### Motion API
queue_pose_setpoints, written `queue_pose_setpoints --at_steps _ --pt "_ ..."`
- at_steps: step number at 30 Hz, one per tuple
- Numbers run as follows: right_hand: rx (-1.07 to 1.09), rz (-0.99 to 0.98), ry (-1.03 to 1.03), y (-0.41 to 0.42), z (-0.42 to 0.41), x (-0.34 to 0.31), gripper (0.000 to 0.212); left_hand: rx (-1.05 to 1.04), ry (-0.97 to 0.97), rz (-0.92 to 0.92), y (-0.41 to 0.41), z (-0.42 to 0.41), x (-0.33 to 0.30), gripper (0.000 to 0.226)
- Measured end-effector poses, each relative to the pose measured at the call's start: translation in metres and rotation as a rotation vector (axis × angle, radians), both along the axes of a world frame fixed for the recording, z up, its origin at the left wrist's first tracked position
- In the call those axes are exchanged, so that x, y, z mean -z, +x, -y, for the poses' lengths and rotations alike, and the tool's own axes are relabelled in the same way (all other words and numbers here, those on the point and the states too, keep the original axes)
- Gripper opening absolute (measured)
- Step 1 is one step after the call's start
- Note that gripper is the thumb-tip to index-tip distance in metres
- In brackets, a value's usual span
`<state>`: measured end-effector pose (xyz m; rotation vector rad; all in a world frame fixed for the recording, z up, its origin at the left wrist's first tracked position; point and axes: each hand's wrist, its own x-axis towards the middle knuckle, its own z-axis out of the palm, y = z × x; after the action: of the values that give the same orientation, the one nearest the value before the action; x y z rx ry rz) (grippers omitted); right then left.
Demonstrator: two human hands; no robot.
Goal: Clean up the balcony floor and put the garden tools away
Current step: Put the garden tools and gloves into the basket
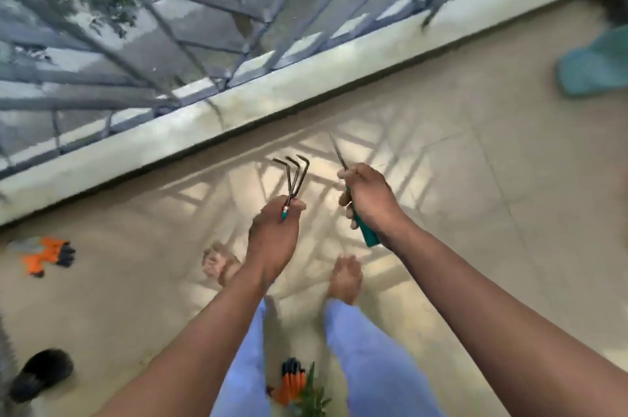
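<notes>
Fingers of the left hand (272,233) curl round the handle end of a three-prong hand rake (292,178), pinching it near the green-and-white collar; the black bent tines point up and away, toward the ledge. Right hand (368,200) grips a second tool with a green handle (365,229), fingers wrapped tight around it, thin dark metal blade sticking out above the knuckles; blade seen edge-on, so tool type cannot be told. Both tools held in the air over the balcony floor (475,212), the two hands near each other, not touching. Below the hands, two bare feet (345,280) on the beige tiles, light blue trouser legs (367,359) under them in the view. One orange-and-black glove (47,255) lies on the floor at the left, near the ledge base. Another orange-and-black glove (290,382) lies between the legs at the bottom edge, with a small green plant sprig (312,396) just beside it. Black slipper (40,374) at lower left, blurred. Teal cloth or bag (594,66) on the floor at far right, with a dark fuzzy thing (611,5) beyond it; cannot tell what it is. White low ledge (272,90) runs diagonally across, grey metal railing (170,42) above it, tree and ground visible through the bars. Railing shadow pattern falls on the tiles around the feet.
</notes>
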<state>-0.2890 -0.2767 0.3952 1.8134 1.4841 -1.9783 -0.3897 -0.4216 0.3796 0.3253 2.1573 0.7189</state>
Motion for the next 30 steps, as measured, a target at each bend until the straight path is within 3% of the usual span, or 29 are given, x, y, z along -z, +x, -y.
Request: queue_pose_setpoints --at_steps 12,21,30 --pt "0.389 0.02 0.045 0.118 -0.16 0.014 0.019 0.257 0.029 0.117 0.094 -0.223 0.005 0.039" --pt "0.576 0.028 0.067 0.161 -0.293 -0.011 0.025 0.529 -0.037 0.117 0.116 -0.391 -0.001 0.03" --pt "0.842 0.019 0.111 0.238 -0.45 -0.024 0.02 0.752 0.042 0.103 0.172 -0.566 -0.012 0.02"
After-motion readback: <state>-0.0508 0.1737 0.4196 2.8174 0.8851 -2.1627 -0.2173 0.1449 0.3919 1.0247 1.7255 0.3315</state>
